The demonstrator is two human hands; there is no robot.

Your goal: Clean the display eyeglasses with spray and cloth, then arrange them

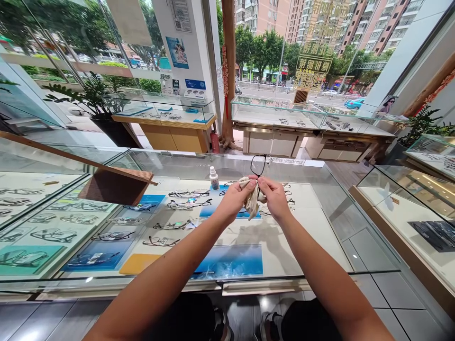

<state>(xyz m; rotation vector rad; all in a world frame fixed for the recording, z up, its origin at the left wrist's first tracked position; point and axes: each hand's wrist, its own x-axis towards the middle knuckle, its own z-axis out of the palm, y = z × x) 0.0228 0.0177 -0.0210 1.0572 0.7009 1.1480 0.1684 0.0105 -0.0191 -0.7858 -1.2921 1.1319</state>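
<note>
Both of my hands are raised over the glass counter, close together with the fingers pinched. In my left hand (235, 200) is a crumpled beige cloth (252, 208), which hangs down between the hands. My right hand (275, 195) grips a pair of black-framed eyeglasses (258, 166) by the lower part, with the cloth against it. One lens rim stands upright above my fingertips; the rest of the eyeglasses is partly hidden by the fingers and cloth. A small white bottle (213, 179) stands on the counter, left of and beyond my left hand.
Under the glass top of the display counter (295, 241) lie several eyeglasses, blue cards and a yellow card (138, 264). A brown slatted wooden piece (115, 185) sits on the left. Other showcases (273, 116) line the window, with a fire extinguisher (214, 142) and a potted plant (110, 125) nearby.
</note>
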